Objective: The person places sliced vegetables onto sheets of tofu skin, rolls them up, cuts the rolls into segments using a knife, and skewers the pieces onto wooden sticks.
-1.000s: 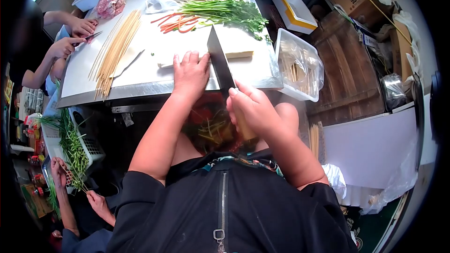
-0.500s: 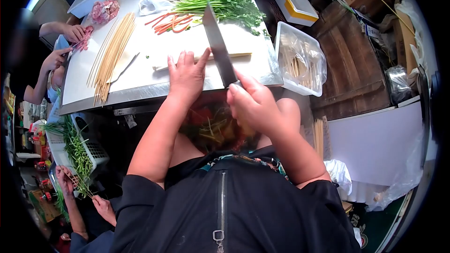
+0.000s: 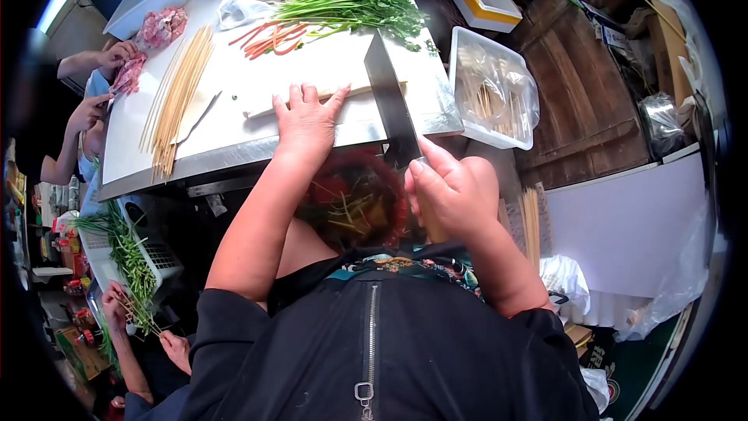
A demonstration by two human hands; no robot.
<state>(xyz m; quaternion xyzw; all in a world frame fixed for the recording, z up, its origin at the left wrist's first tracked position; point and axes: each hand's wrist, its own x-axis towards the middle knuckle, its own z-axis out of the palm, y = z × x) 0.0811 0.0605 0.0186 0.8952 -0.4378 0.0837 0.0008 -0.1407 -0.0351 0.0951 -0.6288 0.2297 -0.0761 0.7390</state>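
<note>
My left hand (image 3: 308, 121) lies flat with spread fingers on a long pale strip (image 3: 360, 90) near the front edge of the white tabletop (image 3: 234, 140). In my right hand (image 3: 456, 196) is a large knife (image 3: 392, 100), gripped by its handle. Its broad blade points away from me and overlaps the strip's right end, to the right of my left fingertips. Beyond the strip are thin red-orange strips (image 3: 273, 39) and a bunch of leafy green herbs (image 3: 362, 9). Wooden skewers (image 3: 181, 93) lie in a pile to the left.
At the far left, another person's hands (image 3: 93, 109) work on raw meat (image 3: 128, 76) with a blade. Someone else's hands (image 3: 115, 308) hold skewers by a basket of greens (image 3: 134, 261). A plastic tub (image 3: 532, 129) stands to the right; a bowl of scraps (image 3: 401, 214) sits below the table edge.
The knife and my right hand have shifted right and toward me, away from my left fingers. My left hand stays spread on the strip. The whole view has shifted slightly.
</note>
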